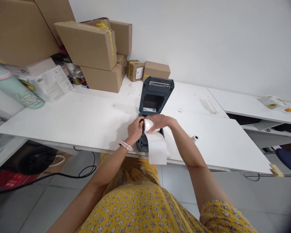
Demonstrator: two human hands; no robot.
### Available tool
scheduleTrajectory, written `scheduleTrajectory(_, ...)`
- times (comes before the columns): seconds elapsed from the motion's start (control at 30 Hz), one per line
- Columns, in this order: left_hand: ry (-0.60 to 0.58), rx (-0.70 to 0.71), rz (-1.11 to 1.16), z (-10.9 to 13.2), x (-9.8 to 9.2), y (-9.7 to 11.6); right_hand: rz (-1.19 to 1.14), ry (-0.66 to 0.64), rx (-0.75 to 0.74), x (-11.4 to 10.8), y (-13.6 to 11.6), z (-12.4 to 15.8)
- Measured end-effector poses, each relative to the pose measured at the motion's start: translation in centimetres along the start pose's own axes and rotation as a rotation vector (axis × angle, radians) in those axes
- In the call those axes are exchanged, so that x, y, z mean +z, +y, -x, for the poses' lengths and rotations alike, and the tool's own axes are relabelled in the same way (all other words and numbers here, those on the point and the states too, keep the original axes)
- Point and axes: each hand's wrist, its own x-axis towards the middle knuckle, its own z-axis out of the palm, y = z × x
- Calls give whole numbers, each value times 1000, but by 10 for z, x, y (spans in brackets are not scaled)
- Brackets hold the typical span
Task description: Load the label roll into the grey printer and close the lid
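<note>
A dark label printer [142, 142] stands near the front edge of the white table, its lid [157, 92] swung up and back. A white paper label roll [148, 124] is at the printer's body, and a loose strip of its paper [157, 147] hangs forward over the table edge. My right hand [158, 121] is closed around the roll from the right. My left hand [135, 129] is at the roll's left end, its fingers curled on a dark roll holder [143, 122]. The hands hide part of the printer's inside.
Cardboard boxes [87, 45] are stacked at the back left, with two smaller ones [156, 69] behind the printer. A mint bottle [21, 89] stands far left. A small white roll [194, 138] lies right of my right forearm. Black cable [70, 176] runs below the table.
</note>
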Motion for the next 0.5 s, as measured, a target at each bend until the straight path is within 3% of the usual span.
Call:
scheduleTrajectory(0.27, 13, 11, -6, 0, 0, -2, 65, -24, 53, 23, 4, -17)
scheduleTrajectory(0.37, 17, 15, 8, 0, 0, -3, 105, 127, 14, 34, 0, -3)
scheduleTrajectory(0.5, 35, 38, 49, 1, 2, -5, 37, 417, -130, 66, -13, 41)
